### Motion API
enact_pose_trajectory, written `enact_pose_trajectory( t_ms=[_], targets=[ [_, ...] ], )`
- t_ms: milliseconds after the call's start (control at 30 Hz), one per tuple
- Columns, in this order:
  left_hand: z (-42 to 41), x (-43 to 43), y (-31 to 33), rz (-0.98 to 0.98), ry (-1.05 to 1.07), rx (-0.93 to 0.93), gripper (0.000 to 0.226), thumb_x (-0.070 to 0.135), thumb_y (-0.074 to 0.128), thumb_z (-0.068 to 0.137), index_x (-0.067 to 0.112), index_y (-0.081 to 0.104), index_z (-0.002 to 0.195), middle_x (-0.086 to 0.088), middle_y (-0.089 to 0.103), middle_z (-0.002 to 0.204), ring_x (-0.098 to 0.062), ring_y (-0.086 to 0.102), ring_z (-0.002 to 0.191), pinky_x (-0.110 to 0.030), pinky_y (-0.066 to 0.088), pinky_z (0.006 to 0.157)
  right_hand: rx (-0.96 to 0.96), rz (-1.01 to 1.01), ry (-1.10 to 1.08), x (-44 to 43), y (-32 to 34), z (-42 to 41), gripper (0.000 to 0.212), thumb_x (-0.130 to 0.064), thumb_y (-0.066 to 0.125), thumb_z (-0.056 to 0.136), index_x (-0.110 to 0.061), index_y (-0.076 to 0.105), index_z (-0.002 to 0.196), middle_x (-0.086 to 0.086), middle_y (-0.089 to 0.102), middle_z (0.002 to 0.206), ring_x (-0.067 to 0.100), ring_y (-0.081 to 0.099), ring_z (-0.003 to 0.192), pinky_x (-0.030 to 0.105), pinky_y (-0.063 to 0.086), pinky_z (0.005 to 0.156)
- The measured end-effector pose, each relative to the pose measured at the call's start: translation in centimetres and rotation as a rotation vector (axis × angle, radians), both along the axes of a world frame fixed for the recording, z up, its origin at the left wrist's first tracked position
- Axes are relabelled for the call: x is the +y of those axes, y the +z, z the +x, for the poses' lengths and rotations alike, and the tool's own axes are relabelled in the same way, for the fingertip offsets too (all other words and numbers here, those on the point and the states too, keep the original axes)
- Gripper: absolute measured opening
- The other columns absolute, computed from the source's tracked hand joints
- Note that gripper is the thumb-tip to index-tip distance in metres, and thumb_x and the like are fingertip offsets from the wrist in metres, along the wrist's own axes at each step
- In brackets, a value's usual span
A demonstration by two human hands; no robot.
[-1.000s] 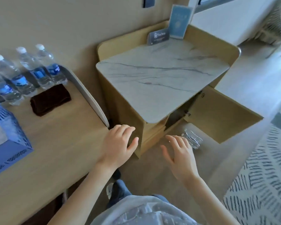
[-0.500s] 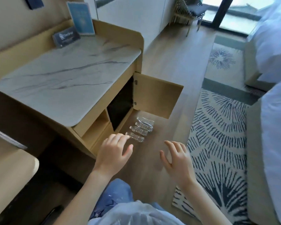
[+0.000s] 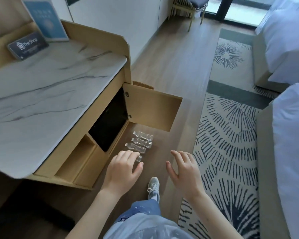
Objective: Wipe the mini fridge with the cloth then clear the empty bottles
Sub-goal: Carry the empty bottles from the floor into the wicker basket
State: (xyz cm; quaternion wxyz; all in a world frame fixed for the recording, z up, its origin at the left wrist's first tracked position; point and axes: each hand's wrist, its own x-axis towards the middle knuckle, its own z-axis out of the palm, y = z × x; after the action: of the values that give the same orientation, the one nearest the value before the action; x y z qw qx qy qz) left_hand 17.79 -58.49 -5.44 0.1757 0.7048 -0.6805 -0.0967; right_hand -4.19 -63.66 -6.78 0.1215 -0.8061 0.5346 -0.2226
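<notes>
Reaching toward empty bottles on the floor by the open cabinet

Empty bottles (image 3: 141, 142) lie on their sides in a row on the wooden floor (image 3: 179, 69), caps pointing toward the cabinet, just in front of the open compartment. Three show fully; a fourth, nearest the person, is mostly hidden behind the left hand (image 3: 123, 171), only its end visible. All are clear plastic, no labels seen.

Left hand hangs over the nearest bottle, palm down, fingers loosely curled and apart, holding nothing; cannot tell if fingertips touch the bottle. Right hand (image 3: 183, 173) hovers to the right of the row, palm down, fingers spread, empty, over bare floor near the rug edge.

Mini fridge (image 3: 109, 123) sits inside the cabinet (image 3: 86, 163) as a dark panel in the lower compartment, just left of the bottles. Cabinet door (image 3: 152, 107) is swung open to the right, hinged at the compartment's far side, standing above the far end of the row. Two small open shelves sit beside the fridge on the near side.

Marble top (image 3: 50, 94) covers the cabinet. At its back stand a dark sign (image 3: 28, 44) reading "The Shop" and a blue card (image 3: 47, 21) leaning upright behind it.

Below the hands: a grey shoe (image 3: 153, 187), blue jeans and a light shirt. Patterned rug (image 3: 228, 145) lies right of the floor strip. White beds (image 3: 290, 128) at far right, a chair (image 3: 193, 6) by the window at top.
</notes>
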Motion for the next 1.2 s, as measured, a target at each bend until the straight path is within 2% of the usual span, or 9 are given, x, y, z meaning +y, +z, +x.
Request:
enact_pose_trajectory(
  t_ms=[200,433,667,867,1033,1133,1200],
  targets=[
    [-1.6,-11.0,0.5,-0.010,0.057,0.063,0.043,0.038,0.043,0.088,0.010,0.073,0.100,-0.001,0.071,0.094,-0.026,0.067,0.087,-0.039,0.056,0.075,0.037,-0.043,0.045,-12.2,2.2,-1.0,0.033,-0.021,0.074,0.088,-0.001,0.070,0.114,0.011,0.071,0.104,0.034,0.065,0.097,0.043,0.054,0.084],
    [-0.7,-19.8,3.0,-0.109,0.174,-0.005,0.040,0.036,0.047,0.090,0.008,0.072,0.103,-0.003,0.072,0.098,-0.025,0.066,0.091,-0.037,0.055,0.078,0.034,-0.085,0.225,-23.8,4.1,-0.2,0.035,-0.023,0.075,0.088,-0.003,0.069,0.117,0.011,0.069,0.109,0.033,0.063,0.102,0.043,0.052,0.089],
    [-1.1,-20.8,0.7,-0.050,0.551,-0.028,0.045,0.039,0.043,0.093,0.007,0.072,0.107,-0.004,0.072,0.100,-0.025,0.065,0.093,-0.038,0.056,0.077,0.086,0.000,0.566,-32.7,1.7,2.0,0.036,-0.026,0.072,0.091,-0.005,0.068,0.121,0.010,0.070,0.112,0.034,0.063,0.105,0.045,0.053,0.090],
    [-8.9,-20.7,-0.3,0.042,0.977,0.006,0.045,0.041,0.042,0.091,0.010,0.071,0.104,0.000,0.071,0.096,-0.025,0.066,0.086,-0.038,0.056,0.070,0.146,0.041,0.955,-38.8,1.2,2.6,0.036,-0.026,0.072,0.091,-0.008,0.068,0.121,0.009,0.070,0.110,0.034,0.064,0.102,0.042,0.052,0.087],
    [-13.9,-22.7,0.3,0.085,1.160,0.071,0.050,0.043,0.039,0.092,0.009,0.070,0.110,-0.001,0.071,0.101,-0.027,0.066,0.091,-0.040,0.056,0.075,0.125,0.022,1.131,-42.0,1.7,3.1,0.032,-0.023,0.073,0.090,-0.005,0.068,0.116,0.010,0.069,0.106,0.035,0.063,0.097,0.043,0.053,0.084],
    [-15.2,-23.4,0.2,0.082,1.220,0.079,0.041,0.037,0.048,0.093,0.009,0.069,0.112,-0.001,0.071,0.102,-0.027,0.066,0.092,-0.039,0.056,0.076,0.074,-0.033,1.203,-42.4,1.5,3.7,0.027,-0.020,0.072,0.088,-0.004,0.070,0.111,0.010,0.070,0.101,0.036,0.066,0.089,0.041,0.055,0.078],
    [-15.4,-23.8,-0.4,0.086,1.241,0.078,0.029,0.028,0.063,0.092,0.009,0.069,0.114,-0.002,0.071,0.103,-0.028,0.066,0.092,-0.039,0.056,0.076,0.045,-0.052,1.231,-42.2,0.9,4.1,0.028,-0.026,0.061,0.092,-0.005,0.070,0.107,0.010,0.070,0.097,0.035,0.065,0.086,0.040,0.055,0.075]
  ],
)
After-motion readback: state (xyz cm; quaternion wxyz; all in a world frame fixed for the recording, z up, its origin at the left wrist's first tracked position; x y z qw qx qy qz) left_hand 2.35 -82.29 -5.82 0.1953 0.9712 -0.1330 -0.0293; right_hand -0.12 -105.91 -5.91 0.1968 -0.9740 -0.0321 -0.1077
